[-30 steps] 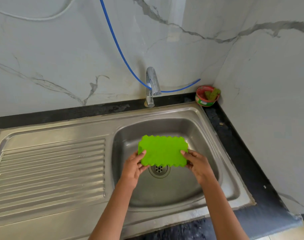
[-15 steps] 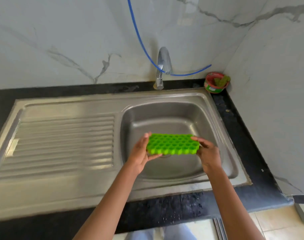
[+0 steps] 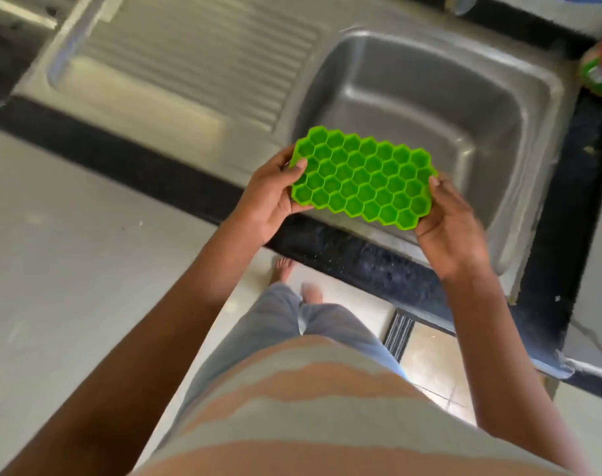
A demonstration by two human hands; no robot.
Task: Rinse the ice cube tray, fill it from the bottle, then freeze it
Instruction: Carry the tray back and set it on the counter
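Hands: you have both closed on the short ends of the green tray, one at each end.
Left hand (image 3: 270,194): your thumb lies over the top edge and your fingers curl beneath, so that end is carried from below.
Tray (image 3: 363,176): it sits cells-up and roughly level, in the air over the front lip of the sink and the dark worktop (image 3: 344,257) edge, touching nothing but your hands. Holding it flat at both ends likely keeps the soft mould from sagging.
Cells: they look empty; any leftover drops are too small to make out.
Right hand (image 3: 450,225): your fingertips pinch the far corner and your palm sits under the edge, matching the left.
Sink (image 3: 412,97): the basin behind the tray is bare; the draining board lies to its left.
Stage: judging by the upright, empty tray held clear of the basin, rinsing seems over and filling comes next. No bottle shows.
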